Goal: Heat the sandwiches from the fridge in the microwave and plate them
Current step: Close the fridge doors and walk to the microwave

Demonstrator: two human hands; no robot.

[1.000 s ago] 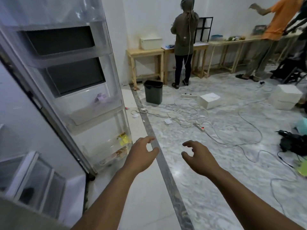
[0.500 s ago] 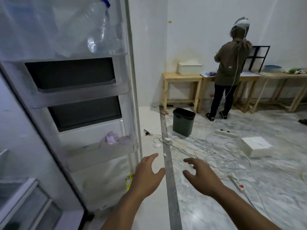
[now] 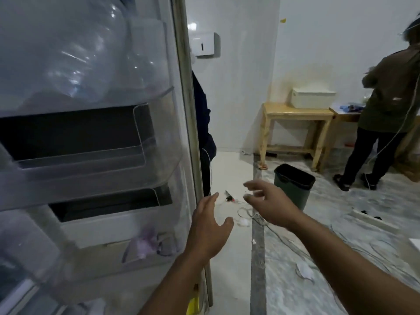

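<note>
The open fridge door [image 3: 181,92] fills the left half of the head view, its inner side toward me. Clear door shelves [image 3: 86,155] run down it; the top one holds large clear plastic bottles [image 3: 75,48], a lower one a small pale purple packet [image 3: 145,243]. My left hand [image 3: 209,230] is spread open just right of the door's edge, at or very near it, holding nothing. My right hand [image 3: 270,203] hovers open beside it, fingers curled, empty. No sandwich, microwave or plate is in view.
A dark bin [image 3: 294,186] stands on the marble floor behind my right hand, with cables [image 3: 284,237] strewn around. A wooden table [image 3: 295,123] with a white box [image 3: 312,97] lines the far wall. A person [image 3: 386,105] stands at the right; another is partly hidden behind the door.
My view has risen and turned left, bringing the fridge door closer. Both hands have lifted, the left one now by the door's edge. Both stay empty.
</note>
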